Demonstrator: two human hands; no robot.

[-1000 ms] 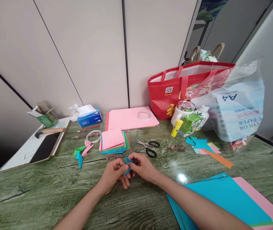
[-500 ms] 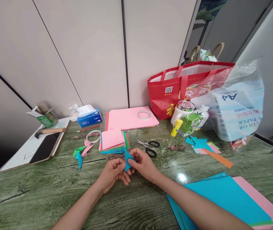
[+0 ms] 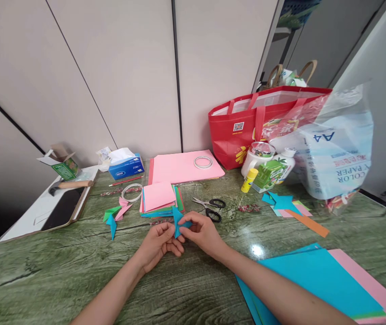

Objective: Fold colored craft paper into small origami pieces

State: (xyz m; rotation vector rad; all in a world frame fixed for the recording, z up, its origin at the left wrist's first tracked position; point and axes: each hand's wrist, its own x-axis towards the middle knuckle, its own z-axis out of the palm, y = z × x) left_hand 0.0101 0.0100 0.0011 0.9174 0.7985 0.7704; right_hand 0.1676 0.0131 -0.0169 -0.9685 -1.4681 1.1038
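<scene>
A small folded blue paper (image 3: 177, 221) is held between both hands above the green wood-patterned table. My left hand (image 3: 159, 243) pinches its lower left edge with thumb and forefinger, the other fingers curled below. From the right, my right hand (image 3: 203, 234) grips it between thumb and fingers. Just behind lies a stack of square coloured papers (image 3: 159, 197), pink on top. Black-handled scissors (image 3: 211, 206) rest behind my right hand. Folded pieces in green (image 3: 112, 212), pink (image 3: 123, 207) and blue (image 3: 112, 225) lie to the left.
At the left are a hammer (image 3: 72, 184), a phone (image 3: 63, 209) and a tissue box (image 3: 126, 168). Pink sheets (image 3: 186, 167) lie at the back. A red bag (image 3: 226, 137), glue stick (image 3: 249, 180) and paper scraps (image 3: 282, 203) stand or lie right; large blue sheets (image 3: 318, 284) lie front right.
The blue folded paper has turned in my fingers and shifted slightly up and left, with more of its points showing. My right hand's fingers have moved a little over it.
</scene>
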